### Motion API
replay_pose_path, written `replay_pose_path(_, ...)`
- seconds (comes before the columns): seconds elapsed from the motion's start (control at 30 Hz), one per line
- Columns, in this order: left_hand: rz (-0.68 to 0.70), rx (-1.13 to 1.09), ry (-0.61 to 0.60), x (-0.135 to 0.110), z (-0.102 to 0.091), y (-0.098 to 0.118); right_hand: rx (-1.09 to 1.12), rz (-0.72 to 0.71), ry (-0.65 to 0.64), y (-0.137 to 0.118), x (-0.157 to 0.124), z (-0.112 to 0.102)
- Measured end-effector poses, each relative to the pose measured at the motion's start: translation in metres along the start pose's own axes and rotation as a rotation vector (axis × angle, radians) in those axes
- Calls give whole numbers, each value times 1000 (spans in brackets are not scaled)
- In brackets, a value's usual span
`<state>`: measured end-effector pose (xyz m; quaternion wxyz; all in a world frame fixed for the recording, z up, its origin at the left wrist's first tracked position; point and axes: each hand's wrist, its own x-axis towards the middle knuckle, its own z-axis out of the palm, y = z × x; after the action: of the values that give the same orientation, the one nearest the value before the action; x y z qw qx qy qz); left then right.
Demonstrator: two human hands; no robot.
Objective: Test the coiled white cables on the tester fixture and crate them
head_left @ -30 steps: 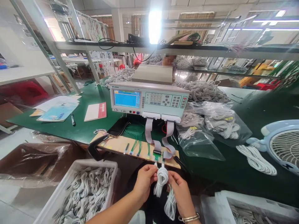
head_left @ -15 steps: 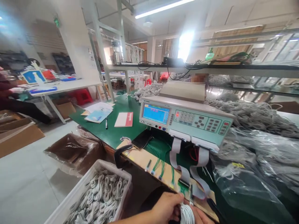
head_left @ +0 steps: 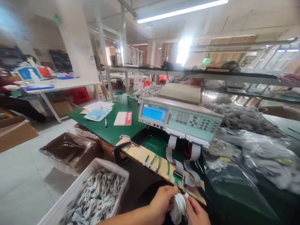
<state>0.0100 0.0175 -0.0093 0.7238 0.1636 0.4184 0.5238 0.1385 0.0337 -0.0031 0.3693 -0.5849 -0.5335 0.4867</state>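
A coiled bundle of white cable (head_left: 179,204) is pinched between my two hands at the bottom of the view. My left hand (head_left: 161,200) closes on the coil from the left, its thumb and fingertips near the board edge. My right hand (head_left: 197,211) grips the cable's right side, close to a small white end piece (head_left: 187,195). Just beyond lies the wooden test board (head_left: 138,155) with a dark upright connector (head_left: 184,182) and a green circuit board (head_left: 177,178). Whether the cable end touches that connector I cannot tell. My fingertips are partly hidden.
A tester (head_left: 182,118) with a lit blue screen stands on the green table (head_left: 105,129), with grey ribbon cables (head_left: 170,150) running to the board. A white bin (head_left: 125,175) of bundled cables stands at left. Plastic bags (head_left: 234,175) of cable lie right. A person (head_left: 14,100) sits far left.
The pink readout on the tester's screen and the red light on its panel have gone. The camera view has shifted slightly. Both hands still hold the cable, with more of the coil showing.
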Motion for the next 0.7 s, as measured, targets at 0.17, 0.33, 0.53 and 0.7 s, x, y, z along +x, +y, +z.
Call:
replay_pose_path(0.17, 52, 47, -52, -10, -5, -2, 159, 38, 42, 3, -16, 9)
replay_pose_path(0.33, -10, 44, -90, -9, -9, -5, 215, 58, -9, 3, -17, 13)
replay_pose_path(0.53, 29, 77, -121, -8, -8, -2, 170, 21, 24, -3, -13, 10)
replay_pose_path(0.7, 43, 91, -109, -5, -8, -2, 448, 141, 92, 3, -10, 23)
